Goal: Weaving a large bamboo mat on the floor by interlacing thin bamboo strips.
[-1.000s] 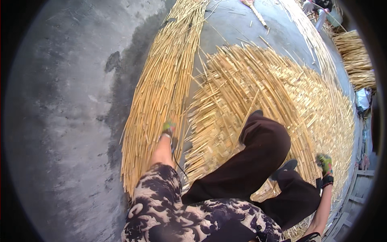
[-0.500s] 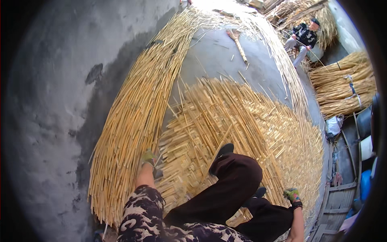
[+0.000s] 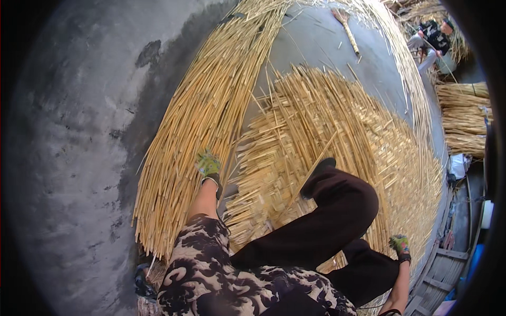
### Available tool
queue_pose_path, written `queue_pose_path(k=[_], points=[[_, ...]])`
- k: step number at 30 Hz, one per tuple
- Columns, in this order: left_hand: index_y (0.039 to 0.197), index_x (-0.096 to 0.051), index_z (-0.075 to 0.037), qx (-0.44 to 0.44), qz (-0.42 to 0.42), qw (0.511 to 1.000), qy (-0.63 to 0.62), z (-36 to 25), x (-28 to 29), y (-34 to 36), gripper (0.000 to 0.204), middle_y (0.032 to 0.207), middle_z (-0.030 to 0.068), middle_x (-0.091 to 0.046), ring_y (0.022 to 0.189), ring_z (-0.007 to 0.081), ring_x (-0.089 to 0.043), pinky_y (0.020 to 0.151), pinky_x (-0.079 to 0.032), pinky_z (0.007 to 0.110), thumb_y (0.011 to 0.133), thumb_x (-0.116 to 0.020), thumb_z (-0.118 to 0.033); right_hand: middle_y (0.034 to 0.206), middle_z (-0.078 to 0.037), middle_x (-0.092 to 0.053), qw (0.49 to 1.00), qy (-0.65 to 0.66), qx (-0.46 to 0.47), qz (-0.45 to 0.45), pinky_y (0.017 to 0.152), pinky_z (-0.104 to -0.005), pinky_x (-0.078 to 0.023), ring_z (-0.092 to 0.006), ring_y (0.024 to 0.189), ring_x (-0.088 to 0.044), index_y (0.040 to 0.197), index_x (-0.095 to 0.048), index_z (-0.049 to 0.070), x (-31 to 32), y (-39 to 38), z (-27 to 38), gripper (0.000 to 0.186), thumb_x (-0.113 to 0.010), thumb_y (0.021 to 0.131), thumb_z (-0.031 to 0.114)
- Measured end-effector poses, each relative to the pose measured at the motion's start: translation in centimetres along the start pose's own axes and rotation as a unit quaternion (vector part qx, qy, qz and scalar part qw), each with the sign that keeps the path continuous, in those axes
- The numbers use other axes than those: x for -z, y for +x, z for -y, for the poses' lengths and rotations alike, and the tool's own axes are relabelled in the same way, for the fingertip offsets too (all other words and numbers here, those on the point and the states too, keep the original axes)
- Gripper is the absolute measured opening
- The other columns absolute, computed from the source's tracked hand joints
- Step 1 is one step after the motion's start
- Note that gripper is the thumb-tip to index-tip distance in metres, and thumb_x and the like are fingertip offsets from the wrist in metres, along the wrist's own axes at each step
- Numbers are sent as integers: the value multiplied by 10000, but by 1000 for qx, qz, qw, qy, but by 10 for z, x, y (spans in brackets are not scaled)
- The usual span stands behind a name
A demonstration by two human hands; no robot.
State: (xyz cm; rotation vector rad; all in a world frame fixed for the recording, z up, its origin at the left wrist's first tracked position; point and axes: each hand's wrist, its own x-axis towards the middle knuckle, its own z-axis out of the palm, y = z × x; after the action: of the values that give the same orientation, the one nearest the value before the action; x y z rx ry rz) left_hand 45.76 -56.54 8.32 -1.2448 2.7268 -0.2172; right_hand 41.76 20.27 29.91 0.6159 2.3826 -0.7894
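Observation:
My left hand (image 3: 208,162), in a patterned green glove, reaches onto the long pile of split reed stalks (image 3: 195,121) at the left. Its fingers are spread over the stalks. The woven reed mat (image 3: 406,163) lies to the right of the pile, with loose stalk ends along its far and left edges. My right hand (image 3: 399,243), gloved too, is low over the mat's right part, beside my bent knee. Its fingers are too small and bunched to read. One loose stalk (image 3: 316,166) slants across the mat beside my dark shoe (image 3: 322,167).
A grey wall (image 3: 79,158) rises at the left. On the floor beyond the mat lies a broom (image 3: 346,31). At the far right another person (image 3: 435,39) sits near bundled reeds (image 3: 464,118). A wooden slatted frame (image 3: 435,268) stands at the lower right.
The view has swung left, so the scene sits further right. My left hand has moved forward onto the stalk pile from its right edge. My right hand stays by the knee.

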Motion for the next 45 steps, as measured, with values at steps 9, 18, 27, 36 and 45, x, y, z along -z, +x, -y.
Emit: queue_pose_path(k=[9, 18, 27, 36, 45], points=[[1245, -385, -99, 11, 424, 905, 3, 87, -61, 83, 474, 1259, 111, -400, 1032, 209, -502, 751, -443, 374, 821, -429, -306, 608, -66, -584, 998, 36, -45, -2, 439, -269, -420, -158, 480, -532, 765, -613, 5, -5, 8, -15, 138, -566, 737, 132], [1092, -517, -104, 0, 26, 994, -103, 36, -73, 21, 370, 838, 120, -620, 800, 253, -605, 596, -481, 361, 743, -535, -223, 607, -76, -577, 995, 90, -52, -11, 436, -255, -422, -155, 481, -532, 810, -596, -17, -2, -6, -10, 139, -571, 744, 104], [993, -592, -105, -215, 191, 958, -5, 57, -89, 28, 263, 1061, 95, -562, 952, 255, -550, 761, -461, 350, 796, -456, -215, 603, -76, -578, 996, 75, -29, -35, 443, -272, -424, -165, 475, -531, 798, -600, -22, -6, -3, -15, 142, -580, 740, 105], [1067, -553, -119, -31, 241, 931, -274, 36, -90, 20, 305, 1097, 75, -547, 984, 227, -537, 788, -448, 320, 810, -433, -232, 653, -82, -615, 1000, -1, 3, -20, 474, -287, -434, -162, 526, -568, 797, -615, -1, -1, 4, -39, 214, -567, 748, 201], [1097, -533, -128, -6, 344, 815, -466, 19, -110, 28, 320, 1104, 61, -544, 983, 212, -538, 794, -441, 305, 814, -424, -233, 611, -58, -592, 999, 39, 22, -12, 451, -261, -415, -139, 497, -538, 780, -611, -6, -4, 5, -19, 144, -584, 736, 128]])
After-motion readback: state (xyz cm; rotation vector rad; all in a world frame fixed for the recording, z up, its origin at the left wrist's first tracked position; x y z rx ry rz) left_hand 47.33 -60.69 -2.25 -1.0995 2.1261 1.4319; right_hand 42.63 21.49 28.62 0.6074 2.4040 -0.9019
